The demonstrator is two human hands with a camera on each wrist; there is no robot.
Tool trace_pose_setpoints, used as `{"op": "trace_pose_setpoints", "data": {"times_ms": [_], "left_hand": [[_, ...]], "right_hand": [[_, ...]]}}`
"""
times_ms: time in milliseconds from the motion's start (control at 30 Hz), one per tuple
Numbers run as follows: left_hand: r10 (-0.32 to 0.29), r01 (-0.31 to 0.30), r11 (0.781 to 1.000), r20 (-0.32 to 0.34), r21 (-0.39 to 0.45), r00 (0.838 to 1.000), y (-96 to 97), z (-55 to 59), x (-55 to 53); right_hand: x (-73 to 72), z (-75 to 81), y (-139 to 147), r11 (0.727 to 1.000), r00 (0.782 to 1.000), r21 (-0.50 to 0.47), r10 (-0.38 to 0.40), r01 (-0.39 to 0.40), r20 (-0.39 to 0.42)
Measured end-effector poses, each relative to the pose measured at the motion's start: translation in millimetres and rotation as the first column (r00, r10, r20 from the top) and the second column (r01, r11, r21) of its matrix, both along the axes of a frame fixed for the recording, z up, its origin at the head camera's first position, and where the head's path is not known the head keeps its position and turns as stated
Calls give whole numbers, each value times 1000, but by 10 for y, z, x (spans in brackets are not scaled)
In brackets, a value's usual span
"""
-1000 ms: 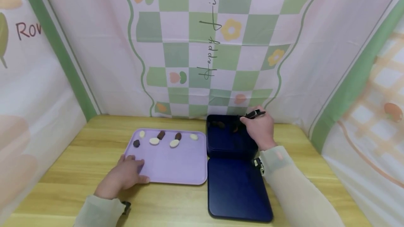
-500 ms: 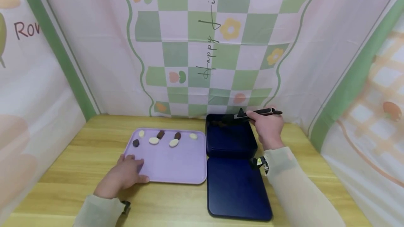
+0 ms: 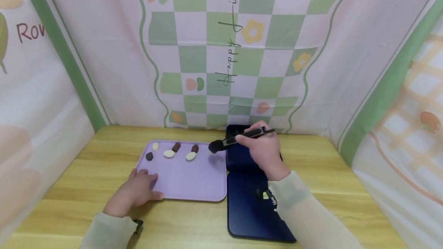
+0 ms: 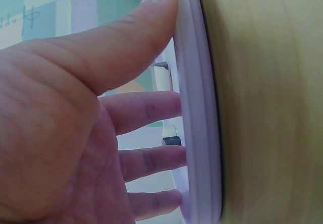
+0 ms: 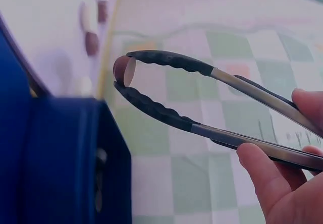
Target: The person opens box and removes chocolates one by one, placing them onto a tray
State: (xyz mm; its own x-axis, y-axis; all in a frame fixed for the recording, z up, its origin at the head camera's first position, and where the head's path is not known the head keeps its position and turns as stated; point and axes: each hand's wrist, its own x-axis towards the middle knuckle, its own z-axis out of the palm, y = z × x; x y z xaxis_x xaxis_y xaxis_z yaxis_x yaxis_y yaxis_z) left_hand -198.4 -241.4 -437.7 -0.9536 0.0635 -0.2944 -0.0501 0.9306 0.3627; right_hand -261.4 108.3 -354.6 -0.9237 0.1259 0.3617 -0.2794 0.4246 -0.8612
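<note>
My right hand (image 3: 264,151) grips black-and-silver tongs (image 3: 240,138), their tips above the right rear part of a lilac tray (image 3: 190,183). In the right wrist view a small piece, brown on one face and pale on the other, like a chocolate (image 5: 122,71), is pinched between the tong tips. On the tray lie white oval pieces (image 3: 169,153), brown ones (image 3: 195,148) and a dark lump (image 3: 149,156), along its back and left. With fingers spread and fairly straight, my left hand (image 3: 136,192) rests on the tray's front left corner; its fingertips touch the rim (image 4: 202,108).
To the tray's right stands a navy box (image 3: 238,160), partly hidden under my right hand. Its flat lid (image 3: 245,214) lies open in front of it, partly covered by my right forearm. A patterned cloth (image 3: 194,60) hangs behind the wooden table (image 3: 83,164).
The tongs have come up out of the navy box and swung left over the tray, carrying the chocolate-like piece. My left hand has stayed on the tray's corner.
</note>
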Motion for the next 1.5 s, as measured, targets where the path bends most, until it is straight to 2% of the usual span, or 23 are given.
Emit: {"op": "trace_pose_setpoints", "data": {"times_ms": [100, 200, 467, 633, 767, 967, 1100, 1333, 1500], "left_hand": [[3, -3, 1000, -2, 2, 1000, -1, -6, 4], [10, -10, 1000, 2, 4, 1000, 3, -8, 9], [2, -2, 1000, 0, 0, 1000, -3, -8, 0], [5, -5, 1000, 8, 0, 1000, 5, 10, -5], [8, -8, 1000, 11, 0, 1000, 7, 32, 9], [-22, 22, 1000, -14, -6, 1000, -4, 14, 13], [-26, 26, 1000, -15, -10, 1000, -13, -10, -13], [-18, 18, 1000, 2, -8, 1000, -5, -2, -24], [-16, 16, 1000, 6, -8, 1000, 2, 24, -11]], "right_hand": [[54, -74, -103, 997, 999, 55, 46, -47, 21], [69, -146, -169, 996, 997, 63, 69, -70, 24], [43, -252, -211, 993, 998, 101, 58, -58, 7], [39, -250, -184, 994, 998, 97, 58, -57, -11], [15, -177, -114, 996, 998, 69, 58, -55, -38], [-118, 16, 135, 998, 992, -25, -56, 54, -109], [-221, 74, 297, 995, 989, -13, -102, 101, -105], [-439, -30, 434, 983, 985, 93, -154, 161, -82], [-569, -117, 455, 973, 989, 180, -142, 146, -34]]}}
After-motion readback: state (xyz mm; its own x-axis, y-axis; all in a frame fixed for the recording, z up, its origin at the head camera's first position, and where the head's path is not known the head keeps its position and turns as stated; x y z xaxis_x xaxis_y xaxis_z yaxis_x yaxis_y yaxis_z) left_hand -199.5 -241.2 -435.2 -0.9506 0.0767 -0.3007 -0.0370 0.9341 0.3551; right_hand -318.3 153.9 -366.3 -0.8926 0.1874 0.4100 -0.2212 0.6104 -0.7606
